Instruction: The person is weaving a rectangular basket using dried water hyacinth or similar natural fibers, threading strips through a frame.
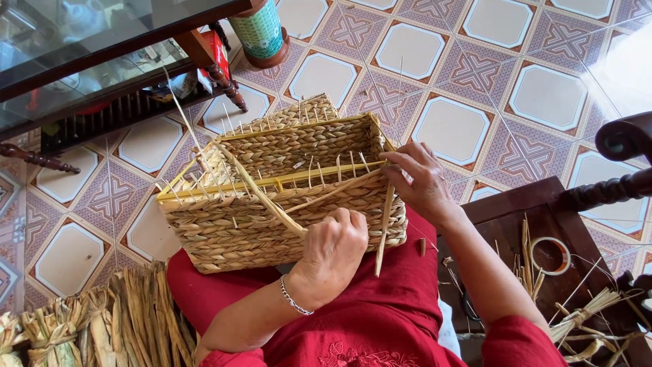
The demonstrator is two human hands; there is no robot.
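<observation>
A rectangular woven straw basket [224,231] on a yellow frame rests on my lap, over red trousers. My left hand [334,250] is closed on a long straw strand [258,194] at the basket's near wall, pulling it across the rim. My right hand [422,182] pinches the basket's right corner, its fingers on a flat straw strip [384,234] that hangs down the side. Loose strand ends stick up along the rim.
Bundles of dried straw [102,326] lie at the lower left on the patterned tile floor. A dark wooden stool [523,217] at the right holds a tape roll [550,255] and straw scraps. A glass-topped table [81,41] and a green cylinder [260,30] stand behind.
</observation>
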